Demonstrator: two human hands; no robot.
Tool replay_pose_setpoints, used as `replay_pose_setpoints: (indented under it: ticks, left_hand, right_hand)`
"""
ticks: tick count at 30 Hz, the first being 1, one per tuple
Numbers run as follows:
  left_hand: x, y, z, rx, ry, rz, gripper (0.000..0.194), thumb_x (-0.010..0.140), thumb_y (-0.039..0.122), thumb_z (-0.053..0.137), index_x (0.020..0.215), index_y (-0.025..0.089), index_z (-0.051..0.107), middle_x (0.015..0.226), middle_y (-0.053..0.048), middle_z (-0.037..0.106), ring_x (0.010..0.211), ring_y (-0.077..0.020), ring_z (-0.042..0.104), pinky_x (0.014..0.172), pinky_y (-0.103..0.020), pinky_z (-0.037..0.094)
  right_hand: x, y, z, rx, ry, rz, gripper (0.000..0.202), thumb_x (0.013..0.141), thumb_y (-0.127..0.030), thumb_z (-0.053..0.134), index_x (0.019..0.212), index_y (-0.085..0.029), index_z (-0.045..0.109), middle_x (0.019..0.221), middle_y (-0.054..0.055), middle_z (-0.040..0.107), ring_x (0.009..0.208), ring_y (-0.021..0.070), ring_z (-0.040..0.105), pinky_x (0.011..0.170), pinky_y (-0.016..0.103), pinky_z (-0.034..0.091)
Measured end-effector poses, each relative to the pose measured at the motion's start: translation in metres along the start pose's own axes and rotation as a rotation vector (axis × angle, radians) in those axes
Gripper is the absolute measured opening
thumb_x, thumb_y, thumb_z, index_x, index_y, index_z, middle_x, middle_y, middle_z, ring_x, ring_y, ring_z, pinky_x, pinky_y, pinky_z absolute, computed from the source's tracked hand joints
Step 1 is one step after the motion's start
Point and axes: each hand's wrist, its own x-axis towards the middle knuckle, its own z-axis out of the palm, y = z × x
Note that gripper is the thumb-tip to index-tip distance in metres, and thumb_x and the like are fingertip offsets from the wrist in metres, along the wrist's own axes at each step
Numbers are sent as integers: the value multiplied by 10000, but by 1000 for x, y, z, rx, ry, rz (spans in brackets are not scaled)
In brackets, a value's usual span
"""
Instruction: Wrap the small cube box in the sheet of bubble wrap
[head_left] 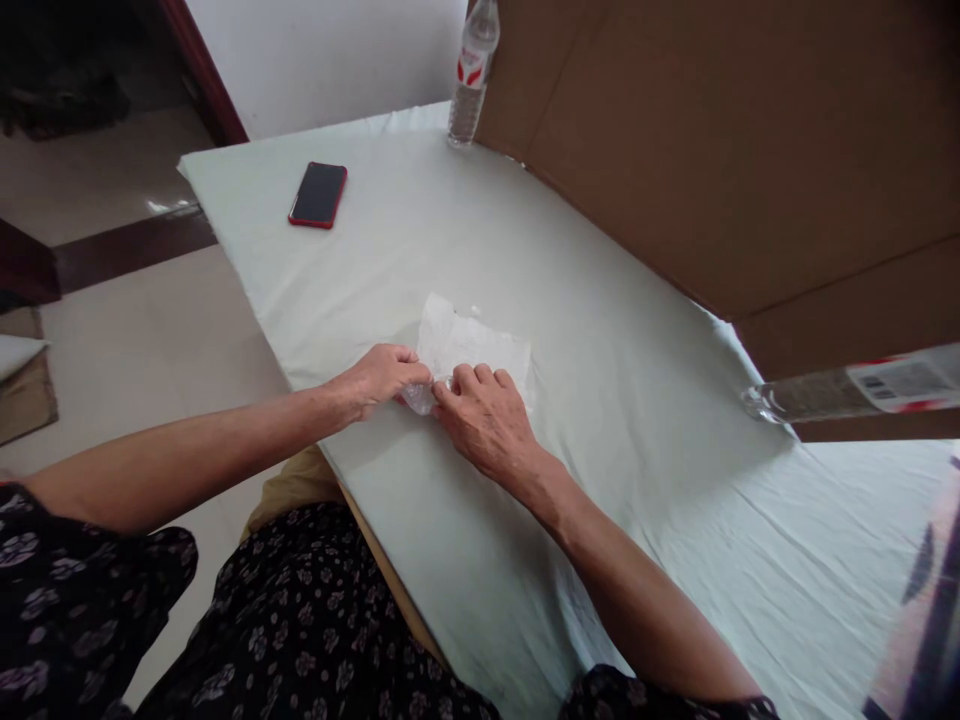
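Observation:
A thin white sheet (pixel 476 345), like tissue or paper, lies on the pale green tablecloth in front of me. At its near left edge is a crinkled clear plastic piece (pixel 418 398) with a bit of red. My left hand (pixel 384 378) pinches this plastic between thumb and fingers. Close beside it, my right hand (pixel 486 412) has its fingers curled over the near edge of the sheet, its thumb and index finger at the plastic. The fingertips of both hands nearly meet. What lies under the right fingers is hidden.
A black phone with a red case (pixel 319 195) lies at the back left of the table (pixel 405 220). A clear bottle (pixel 471 75) stands at the back against a large brown cardboard panel (pixel 675 140). Another bottle (pixel 847 392) is at the right by the panel's lower edge.

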Motion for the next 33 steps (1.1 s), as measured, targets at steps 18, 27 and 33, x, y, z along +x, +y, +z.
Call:
replay_pose_setpoints:
  ticks: [18,27,33]
  left_hand:
    - [-4,17,19,-10,-166,13,97,750,66,596,722,140,654,578,16,595,530,-102,561,516,-236,528]
    - [-10,11,18,707,-198,528,186,800,152,599,887,158,764,806,-34,669,710,-163,629,721,-316,548]
    - [-4,-20,19,911,-9,1033,168,893,179,559,931,169,722,1061,-106,643,933,-201,633,808,-322,546]
  right_hand:
    - [-30,10,-7,392,164,43,206,851,-118,514,1024,-174,611,1004,98,749,921,262,632,845,377,395]
    - [-52,20,-4,559,442,133,178,918,-134,510,994,-221,645,1101,69,779,1010,223,709,964,416,450]
    - [-93,45,6,839,177,759,444,883,-521,622,1184,-195,636,978,81,742,724,203,670,687,369,530]
